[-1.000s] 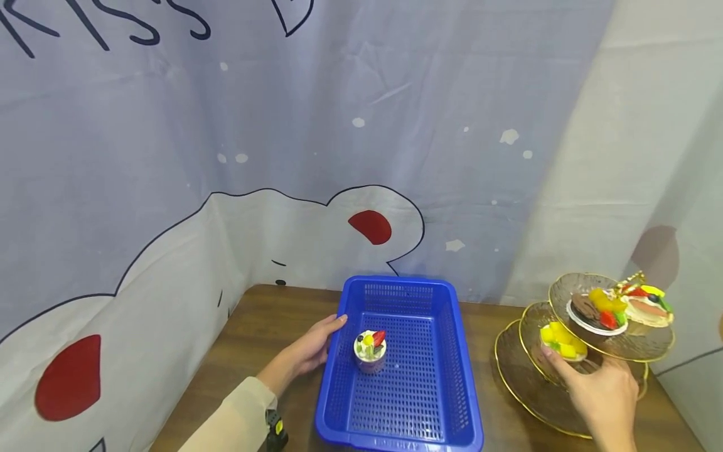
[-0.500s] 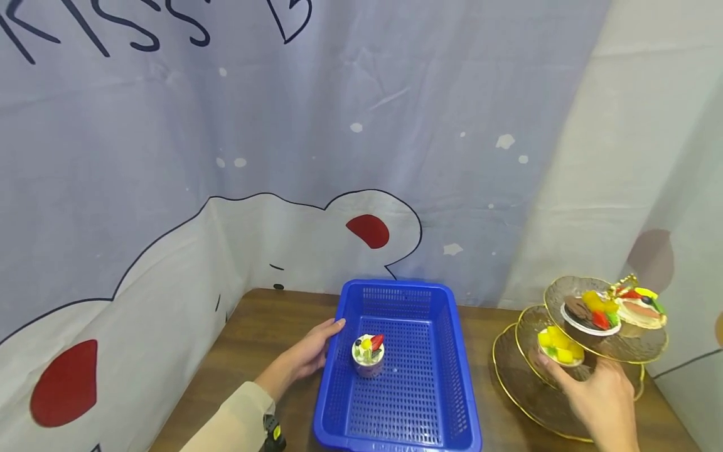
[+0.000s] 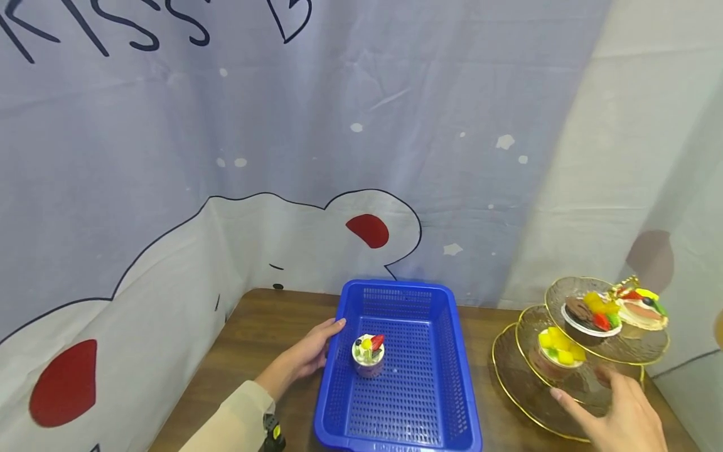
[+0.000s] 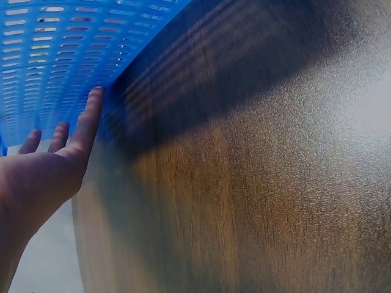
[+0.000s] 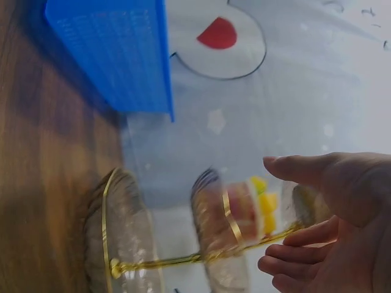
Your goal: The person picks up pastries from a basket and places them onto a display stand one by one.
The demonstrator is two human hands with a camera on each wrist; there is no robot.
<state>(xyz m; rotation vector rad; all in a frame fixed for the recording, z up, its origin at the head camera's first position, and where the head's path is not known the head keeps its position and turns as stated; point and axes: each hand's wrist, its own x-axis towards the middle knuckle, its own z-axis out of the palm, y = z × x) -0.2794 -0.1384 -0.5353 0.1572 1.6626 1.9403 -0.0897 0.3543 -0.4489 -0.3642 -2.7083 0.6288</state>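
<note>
My left hand (image 3: pixel 309 347) touches the left side of a blue plastic basket (image 3: pixel 464 389), one digit lying at the rim. In the left wrist view its fingers (image 4: pixel 91 116) look fairly straight against the perforated wall. Inside the basket stands a dessert cup (image 3: pixel 368 364) with cream, strawberry and other fruit on top. My right hand (image 3: pixel 624 408) is apart from things, thumb and fingers spread, in front of a gold-rimmed three-tier stand (image 3: pixel 539 408). On its middle tier sits a dessert cup with yellow fruit cubes (image 3: pixel 556 361), tilted and blurred in the right wrist view.
The stand's top tier (image 3: pixel 649 348) overhangs the yellow-fruit cup. It carries a chocolate fruit dessert (image 3: pixel 593 317) and a fruit-topped pastry (image 3: pixel 642 309) near the gold handle. A brown wooden table (image 3: pixel 282 314) lies beneath. A printed cloth backdrop (image 3: pixel 305 251) hangs behind.
My right hand has let go of the yellow-fruit cup on the middle tier and drawn back to the right and toward me. My left hand stays at the basket.
</note>
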